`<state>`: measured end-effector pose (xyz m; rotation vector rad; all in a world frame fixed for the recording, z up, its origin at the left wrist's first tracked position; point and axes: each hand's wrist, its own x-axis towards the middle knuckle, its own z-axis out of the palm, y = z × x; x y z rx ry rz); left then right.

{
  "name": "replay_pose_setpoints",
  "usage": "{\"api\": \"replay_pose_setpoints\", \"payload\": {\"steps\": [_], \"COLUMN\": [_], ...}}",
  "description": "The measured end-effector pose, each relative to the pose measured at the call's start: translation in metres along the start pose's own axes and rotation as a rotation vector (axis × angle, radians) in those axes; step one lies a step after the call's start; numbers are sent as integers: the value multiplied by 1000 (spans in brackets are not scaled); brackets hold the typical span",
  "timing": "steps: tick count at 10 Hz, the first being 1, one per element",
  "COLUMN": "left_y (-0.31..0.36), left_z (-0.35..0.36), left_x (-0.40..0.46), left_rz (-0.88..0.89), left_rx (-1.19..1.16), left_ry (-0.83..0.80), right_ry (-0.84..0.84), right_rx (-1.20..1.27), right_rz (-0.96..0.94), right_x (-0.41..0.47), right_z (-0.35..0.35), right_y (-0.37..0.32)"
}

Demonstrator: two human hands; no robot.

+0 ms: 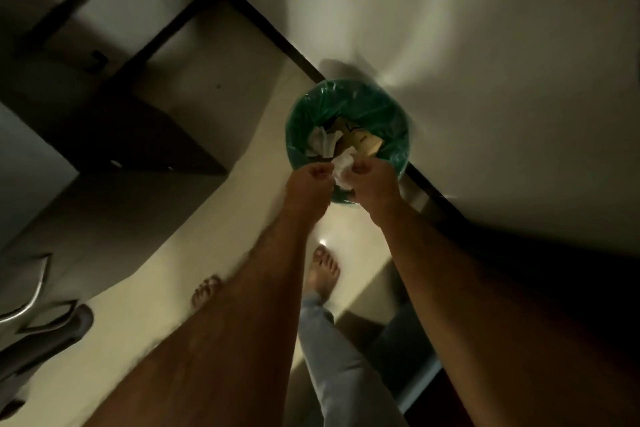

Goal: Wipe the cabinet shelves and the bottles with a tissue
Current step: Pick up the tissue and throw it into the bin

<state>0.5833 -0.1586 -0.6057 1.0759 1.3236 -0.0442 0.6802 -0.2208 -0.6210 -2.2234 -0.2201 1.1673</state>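
Two hands over green-lined bin (pixel 388 121), left hand (pixel 310 180) and right hand (pixel 372 180) pinching crumpled tissue (pixel 343 172)

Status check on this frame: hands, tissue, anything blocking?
Left hand and right hand both pinch crumpled tissue. Tissue held over green-lined bin, paper waste already inside. Nothing in the way.

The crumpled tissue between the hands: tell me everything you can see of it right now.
The crumpled tissue is a white, soft-looking paper wad, bunched and creased. The left hand and the right hand pinch it from either side, holding it in the air over the near rim of the green-lined bin. It is not yet dropped. More white paper and brown cardboard scraps lie inside the bin beyond it.
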Motion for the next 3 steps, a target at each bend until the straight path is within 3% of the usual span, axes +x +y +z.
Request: {"api": "replay_pose_setpoints", "payload": {"steps": [2,3], "left_y": [-10,-12], "left_z": [18,21], "left_x": [41,40], "left_rz": [13,23], "left_rx": [-66,-100], "left_ry": [-17,16], "right_ry": [8,-10], "right_rx": [-39,-184], "right_rz": [-67,-88], "right_x": [43,45], "right_z": [13,8], "right_y": [7,9]}}
